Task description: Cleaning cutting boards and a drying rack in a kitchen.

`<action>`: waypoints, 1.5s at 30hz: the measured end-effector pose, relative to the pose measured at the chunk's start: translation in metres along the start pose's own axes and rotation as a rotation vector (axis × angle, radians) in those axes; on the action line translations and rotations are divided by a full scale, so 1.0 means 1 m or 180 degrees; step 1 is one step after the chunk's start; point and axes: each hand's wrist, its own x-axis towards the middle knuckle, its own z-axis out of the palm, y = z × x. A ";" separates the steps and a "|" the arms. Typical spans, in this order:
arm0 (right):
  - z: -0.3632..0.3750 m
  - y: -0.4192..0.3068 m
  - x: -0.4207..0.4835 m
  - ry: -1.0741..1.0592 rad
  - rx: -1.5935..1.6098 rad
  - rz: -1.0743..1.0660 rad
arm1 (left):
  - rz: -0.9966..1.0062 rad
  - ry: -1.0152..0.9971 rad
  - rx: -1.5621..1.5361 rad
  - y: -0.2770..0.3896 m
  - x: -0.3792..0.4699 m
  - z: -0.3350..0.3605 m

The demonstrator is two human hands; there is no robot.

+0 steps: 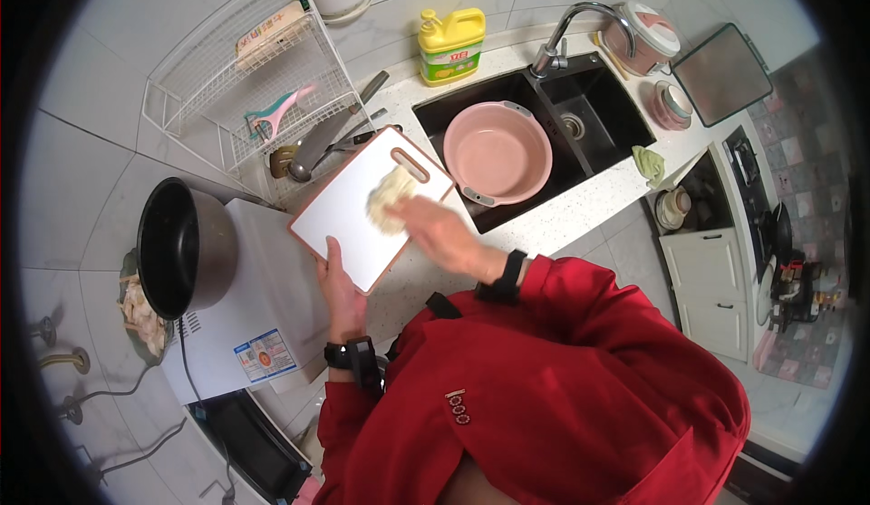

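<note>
A white cutting board [343, 216] with a brown rim and a slot handle is tilted in front of me, left of the sink. Its near-left edge rests in my left hand [338, 291], thumb on the upper face. Pressed to the board near the slot is a crumpled cream cloth [393, 195], gripped by my right hand [438, 233]. The right hand is slightly blurred, and part of the cloth is hidden under its fingers. Both wrists wear black bands.
Right of the board, a pink basin [499, 155] sits in the black double sink [489, 223] under a chrome faucet [578, 19]. Behind stands a yellow detergent jug [452, 49]. A white wire rack [224, 97], knives and a ladle [299, 170] lie left; a dark pot [183, 246] stands on a white appliance.
</note>
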 end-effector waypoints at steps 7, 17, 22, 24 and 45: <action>0.010 0.007 0.028 -0.0025 0.0011 -0.0826 | 0.0090 -0.0178 0.0128 -0.003 -0.012 0.014; -0.011 0.053 0.052 0.0308 0.0019 0.0660 | 0.0027 -0.0361 0.0599 -0.011 -0.019 0.013; 0.009 -0.029 0.053 -0.0143 0.0285 -0.1030 | 0.0361 -0.0782 0.1084 -0.015 -0.015 0.018; 0.004 -0.042 0.055 -0.0279 -0.0052 -0.0970 | 0.0518 -0.0870 0.1169 -0.014 -0.016 0.018; -0.026 0.092 0.030 -0.0054 0.2890 0.1829 | 0.0183 -0.0348 0.0865 0.017 -0.022 0.003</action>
